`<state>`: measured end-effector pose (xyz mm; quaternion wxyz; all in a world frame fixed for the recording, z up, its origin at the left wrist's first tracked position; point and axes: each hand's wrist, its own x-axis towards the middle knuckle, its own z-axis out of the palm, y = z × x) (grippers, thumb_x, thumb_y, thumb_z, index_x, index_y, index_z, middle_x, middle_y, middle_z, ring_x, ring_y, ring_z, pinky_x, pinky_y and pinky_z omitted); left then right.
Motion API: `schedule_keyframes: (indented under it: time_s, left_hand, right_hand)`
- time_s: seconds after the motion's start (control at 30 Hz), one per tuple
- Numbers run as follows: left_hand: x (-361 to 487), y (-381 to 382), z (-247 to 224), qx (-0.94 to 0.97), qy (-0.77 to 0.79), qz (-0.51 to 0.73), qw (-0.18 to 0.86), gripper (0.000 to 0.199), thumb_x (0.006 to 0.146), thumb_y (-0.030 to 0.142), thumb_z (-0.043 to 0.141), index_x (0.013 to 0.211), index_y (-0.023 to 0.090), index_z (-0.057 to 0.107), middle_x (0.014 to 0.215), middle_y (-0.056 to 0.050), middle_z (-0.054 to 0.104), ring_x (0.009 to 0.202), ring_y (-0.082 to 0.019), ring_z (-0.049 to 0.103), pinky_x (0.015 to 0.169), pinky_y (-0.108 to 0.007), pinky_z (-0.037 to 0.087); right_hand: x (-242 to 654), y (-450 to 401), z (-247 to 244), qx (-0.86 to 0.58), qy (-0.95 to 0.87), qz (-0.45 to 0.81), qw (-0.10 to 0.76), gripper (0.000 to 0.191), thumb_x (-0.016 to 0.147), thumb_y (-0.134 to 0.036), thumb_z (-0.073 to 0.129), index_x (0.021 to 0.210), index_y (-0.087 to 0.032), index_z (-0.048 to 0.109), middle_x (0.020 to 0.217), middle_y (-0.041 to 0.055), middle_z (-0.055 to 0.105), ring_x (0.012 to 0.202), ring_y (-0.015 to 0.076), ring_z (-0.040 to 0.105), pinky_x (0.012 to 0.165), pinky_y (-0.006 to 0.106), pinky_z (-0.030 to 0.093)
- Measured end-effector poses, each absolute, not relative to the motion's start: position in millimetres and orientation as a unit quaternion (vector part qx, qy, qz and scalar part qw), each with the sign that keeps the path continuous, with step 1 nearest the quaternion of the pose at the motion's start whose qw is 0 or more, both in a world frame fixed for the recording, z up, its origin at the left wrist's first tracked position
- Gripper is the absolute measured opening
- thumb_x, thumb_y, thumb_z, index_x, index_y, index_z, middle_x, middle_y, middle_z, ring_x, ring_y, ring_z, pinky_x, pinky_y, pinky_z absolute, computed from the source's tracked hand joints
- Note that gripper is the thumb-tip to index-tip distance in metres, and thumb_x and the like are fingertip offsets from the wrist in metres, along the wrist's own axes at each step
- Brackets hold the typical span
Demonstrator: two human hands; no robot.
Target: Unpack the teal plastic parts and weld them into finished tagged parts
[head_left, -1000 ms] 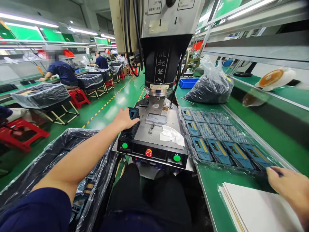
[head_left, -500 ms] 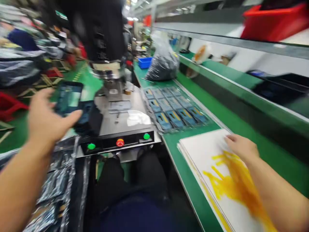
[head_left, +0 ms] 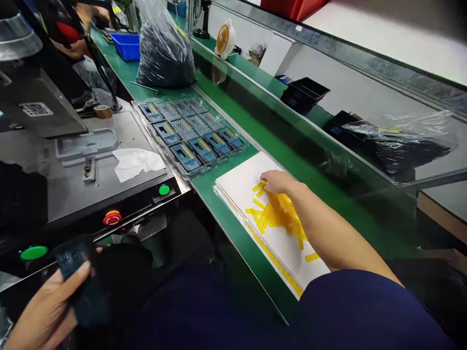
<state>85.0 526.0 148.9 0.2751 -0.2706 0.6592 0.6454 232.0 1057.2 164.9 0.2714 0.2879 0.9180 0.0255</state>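
Low at the left, my left hand (head_left: 54, 301) grips a dark blue-grey plastic housing (head_left: 85, 291), thumb across its face; its lower part blurs into the dark clothing. My right hand (head_left: 280, 183) reaches over a stack of white sheets (head_left: 239, 177). Its fingertips are pinched together at a yellow strip (head_left: 260, 186) near the top of the pile. More yellow strips (head_left: 270, 216) lie scattered beneath my wrist and forearm. Beyond the sheets, a clear plastic tray (head_left: 197, 171) holds several similar blue-grey housings (head_left: 186, 154), each with a yellow band.
At left stands a machine with green buttons (head_left: 164, 190), a red stop button (head_left: 112, 217), a grey fixture (head_left: 87, 145) and a white cloth (head_left: 136, 163). A bag of dark parts (head_left: 166, 58) and a blue bin (head_left: 126, 46) sit farther back. A ledge (head_left: 248, 73) runs along the right.
The view has turned right. My left hand has brought the housing down from beside the machine towards my lap. My right hand's fingers now pinch at the yellow strips.
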Motion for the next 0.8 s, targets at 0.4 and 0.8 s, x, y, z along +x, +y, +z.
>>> schedule_keyframes:
  time_s: [0.4,0.8]
  left_hand:
    - [115.7,528.1,123.4,-0.291,0.604,0.652,0.354,0.034,0.076,0.007,0.066,0.108,0.018,0.067,0.095,-0.007,0.076,0.08,-0.02,0.074,0.065,-0.024,0.062]
    - [125.6,531.8,99.0,-0.263,0.577,0.679,0.37,0.033,0.083,0.011,0.064,0.115,0.015,0.062,0.098,-0.012,0.075,0.065,-0.017,0.071,0.058,-0.028,0.06]
  right_hand:
    - [206.3,1040.4,158.4,0.124,0.929,0.117,0.329,0.027,0.074,-0.019,0.069,0.101,-0.015,0.068,0.098,0.0133,0.069,0.085,0.0264,0.066,0.068,0.032,0.047]
    - [199.5,1032.1,149.5,0.168,0.96,0.107,0.198,0.027,0.089,-0.019,0.046,0.108,-0.016,0.065,0.105,0.0133,0.069,0.089,0.0247,0.067,0.074,0.033,0.049]
